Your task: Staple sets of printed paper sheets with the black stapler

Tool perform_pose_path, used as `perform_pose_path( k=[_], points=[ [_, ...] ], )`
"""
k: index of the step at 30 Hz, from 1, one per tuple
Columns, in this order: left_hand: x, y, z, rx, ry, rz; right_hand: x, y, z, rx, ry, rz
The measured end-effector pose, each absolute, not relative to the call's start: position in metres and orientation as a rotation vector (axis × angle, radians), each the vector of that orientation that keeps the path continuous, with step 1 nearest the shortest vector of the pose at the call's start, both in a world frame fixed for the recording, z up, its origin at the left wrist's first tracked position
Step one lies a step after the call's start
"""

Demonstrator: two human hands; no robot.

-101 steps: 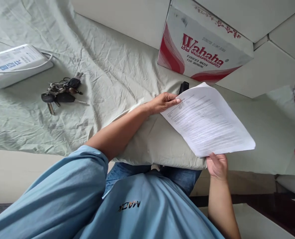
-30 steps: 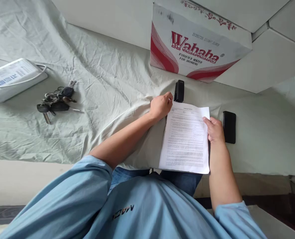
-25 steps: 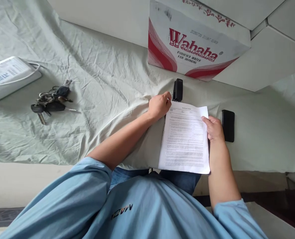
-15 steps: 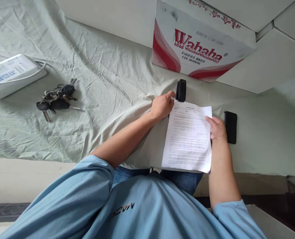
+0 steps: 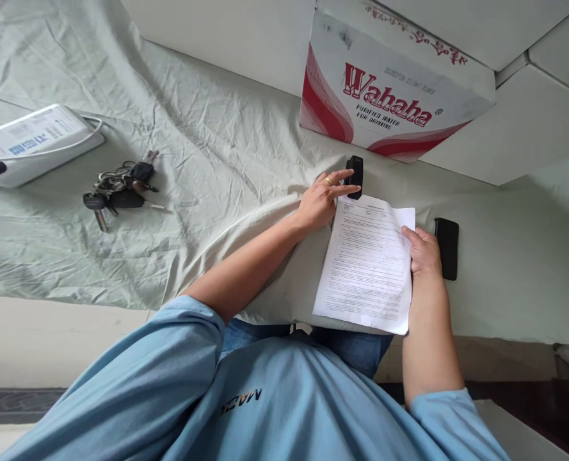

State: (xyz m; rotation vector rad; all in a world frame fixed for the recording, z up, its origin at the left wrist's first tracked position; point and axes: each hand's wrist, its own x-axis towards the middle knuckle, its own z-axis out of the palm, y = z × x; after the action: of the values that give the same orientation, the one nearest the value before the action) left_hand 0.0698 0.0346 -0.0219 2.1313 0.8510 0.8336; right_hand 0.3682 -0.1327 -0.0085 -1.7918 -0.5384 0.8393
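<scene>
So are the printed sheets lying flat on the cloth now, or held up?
Flat. The printed sheets lie spread on the green cloth, and the right hand presses their right edge down.
</scene>
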Motion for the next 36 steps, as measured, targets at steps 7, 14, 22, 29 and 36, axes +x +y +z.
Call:
perform_pose_path(
  k=[7, 14, 22, 29, 36],
  points=[
    [0.072, 0.023, -0.004, 2.13, 0.987, 0.67, 0.378, -0.137, -0.017, -1.806, -0.62, 0.86],
    [0.072, 0.029, -0.005, 2.055, 0.929, 0.72, 0.359, -0.148, -0.012, -1.717, -0.704, 0.89],
    [0.056, 0.04, -0.011, 1.495, 0.728, 0.812, 0.327, -0.192, 0.006, -1.65, -0.733, 0.806],
    [0.049, 0.032, 0.013, 1.4, 0.651, 0.694, 0.319, -0.178, -0.001, -1.626, -0.694, 0.592],
    [0.046, 0.033, 0.012, 1.455, 0.54, 0.727, 0.313, -0.173, -0.015, -1.579, -0.706, 0.507]
  ],
)
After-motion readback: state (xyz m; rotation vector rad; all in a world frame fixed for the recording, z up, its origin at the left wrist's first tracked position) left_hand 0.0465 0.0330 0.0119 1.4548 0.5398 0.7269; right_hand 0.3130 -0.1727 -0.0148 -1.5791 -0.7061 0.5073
